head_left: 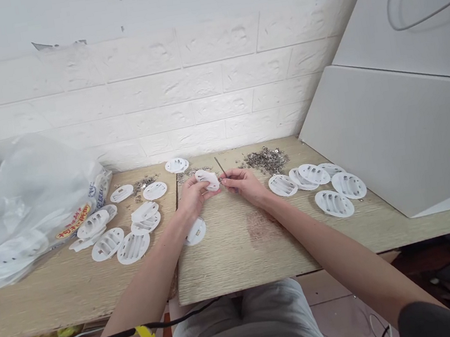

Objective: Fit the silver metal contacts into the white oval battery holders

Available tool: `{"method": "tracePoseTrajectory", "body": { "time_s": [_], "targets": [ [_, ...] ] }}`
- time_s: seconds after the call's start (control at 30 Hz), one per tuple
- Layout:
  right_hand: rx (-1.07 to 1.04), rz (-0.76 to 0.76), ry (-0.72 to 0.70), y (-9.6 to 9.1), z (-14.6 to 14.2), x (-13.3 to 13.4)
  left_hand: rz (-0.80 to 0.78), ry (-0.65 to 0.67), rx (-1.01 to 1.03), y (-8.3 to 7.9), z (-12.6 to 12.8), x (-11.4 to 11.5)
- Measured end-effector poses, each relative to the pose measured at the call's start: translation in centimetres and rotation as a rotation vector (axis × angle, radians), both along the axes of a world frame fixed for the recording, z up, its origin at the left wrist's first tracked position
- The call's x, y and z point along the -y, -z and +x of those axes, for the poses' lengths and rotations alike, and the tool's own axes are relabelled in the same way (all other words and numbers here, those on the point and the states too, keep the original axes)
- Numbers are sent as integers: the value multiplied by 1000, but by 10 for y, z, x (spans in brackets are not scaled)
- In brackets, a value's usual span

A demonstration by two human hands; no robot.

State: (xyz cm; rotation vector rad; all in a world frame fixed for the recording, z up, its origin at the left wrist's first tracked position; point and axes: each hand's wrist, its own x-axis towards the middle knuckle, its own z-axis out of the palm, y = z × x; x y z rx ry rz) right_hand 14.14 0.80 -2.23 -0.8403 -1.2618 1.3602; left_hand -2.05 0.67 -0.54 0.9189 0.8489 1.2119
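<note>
My left hand (194,197) grips a white round plastic battery tray (208,180), tilted up above the table. Close beside it, my right hand (244,184) is closed on a thin dark metal rod-like tool (220,164) that points up and away. The fingertips of both hands almost meet at the tray's right edge, and whatever lies between them is too small to make out. Under my left wrist rests another white disc (196,232), partly covered by the arm. Beyond my right hand lies a heap of small metal pieces (266,160).
Several white trays lie at left (134,247) and several more at right (334,203). A smaller pile of metal bits (143,185) sits left of my hands. A plastic bag (34,191) fills the left side; a large grey-white panel (400,125) stands at right. Behind is a white brick-patterned wall (203,81).
</note>
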Motion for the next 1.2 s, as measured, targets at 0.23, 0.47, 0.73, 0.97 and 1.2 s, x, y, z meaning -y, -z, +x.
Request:
{"method": "tracePoseTrajectory", "body": {
  "time_s": [0.23, 0.47, 0.73, 0.97, 1.2],
  "targets": [
    [-56, -39, 8, 1, -1, -1, -4, 15, -3, -1, 2, 1],
    [-65, -65, 13, 0, 0, -3, 54, -21, -132, 3, 2, 0],
    [-172, -121, -3, -4, 0, -2, 82, -33, -299, 10, 2, -4],
    [-205, -138, -3, -3, 1, -3, 123, 72, -286, 8, 1, -2],
    [-91, -33, -36, -2, 3, -2, 347, -56, -298, 6, 0, -3]
  ]
}}
